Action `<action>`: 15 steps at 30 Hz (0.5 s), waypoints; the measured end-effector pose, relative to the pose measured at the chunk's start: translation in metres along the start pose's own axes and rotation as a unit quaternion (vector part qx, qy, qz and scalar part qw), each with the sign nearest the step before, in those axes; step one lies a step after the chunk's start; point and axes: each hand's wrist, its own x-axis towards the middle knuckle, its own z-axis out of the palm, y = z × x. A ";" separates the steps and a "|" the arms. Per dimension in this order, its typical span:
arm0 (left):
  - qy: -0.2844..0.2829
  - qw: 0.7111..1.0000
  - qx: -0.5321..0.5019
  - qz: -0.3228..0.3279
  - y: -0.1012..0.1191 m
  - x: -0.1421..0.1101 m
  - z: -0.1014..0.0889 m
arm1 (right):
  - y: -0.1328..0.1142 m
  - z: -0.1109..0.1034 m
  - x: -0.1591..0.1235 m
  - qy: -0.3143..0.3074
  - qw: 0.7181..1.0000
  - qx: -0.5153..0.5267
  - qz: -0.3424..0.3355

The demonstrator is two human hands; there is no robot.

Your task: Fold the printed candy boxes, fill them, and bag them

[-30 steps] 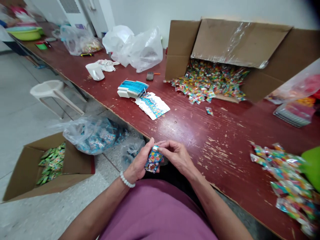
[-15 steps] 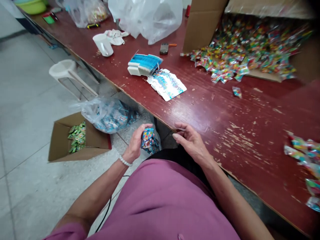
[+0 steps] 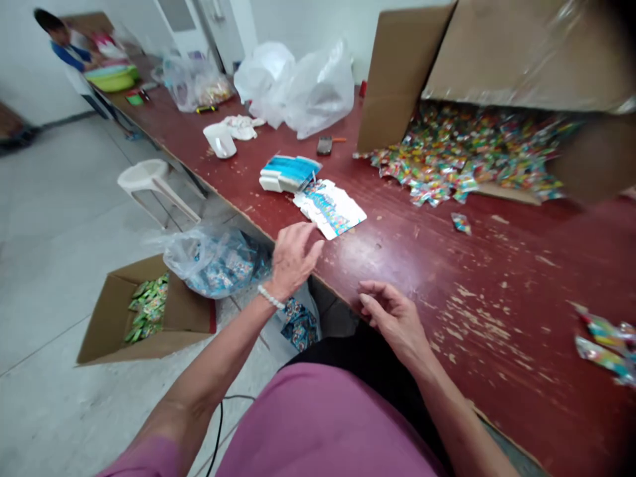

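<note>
My left hand [image 3: 293, 257] is raised over the near edge of the red table [image 3: 407, 258], fingers apart and empty, a short way from a fan of flat printed cards [image 3: 330, 209]. Behind the cards lies a blue and white stack [image 3: 289, 172]. My right hand [image 3: 392, 317] hovers at the table edge with fingers loosely curled and nothing in them. Below my left wrist, a small printed packet [image 3: 299, 324] sits in a clear bag beside my lap.
A tipped cardboard box [image 3: 497, 59] spills several bright candy packets [image 3: 462, 156] onto the table. More packets [image 3: 606, 344] lie at the right. A floor box [image 3: 144, 311], a plastic bag of blue packets [image 3: 213, 262], a white stool [image 3: 149, 182], a cup [image 3: 221, 140] and a person [image 3: 69, 50] at the far end.
My left hand let go of the printed packet, which now lies in the bag below, and rose toward the cards. My right hand stayed at the table edge. The view tilted up.
</note>
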 end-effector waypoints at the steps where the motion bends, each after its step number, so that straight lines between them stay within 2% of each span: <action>1: -0.025 0.999 0.043 0.001 0.005 0.014 0.009 | 0.000 -0.003 0.003 0.028 1.000 -0.007 -0.004; 3: -0.075 0.989 0.125 -0.023 0.015 0.038 0.025 | 0.001 -0.009 0.008 0.070 0.998 -0.004 -0.006; 7: -0.158 0.966 0.202 -0.036 0.020 0.064 0.047 | 0.007 -0.015 0.006 0.082 0.996 -0.027 0.010; 15: -0.161 0.953 0.254 -0.017 0.007 0.074 0.056 | 0.022 -0.018 0.005 0.071 0.994 -0.041 0.073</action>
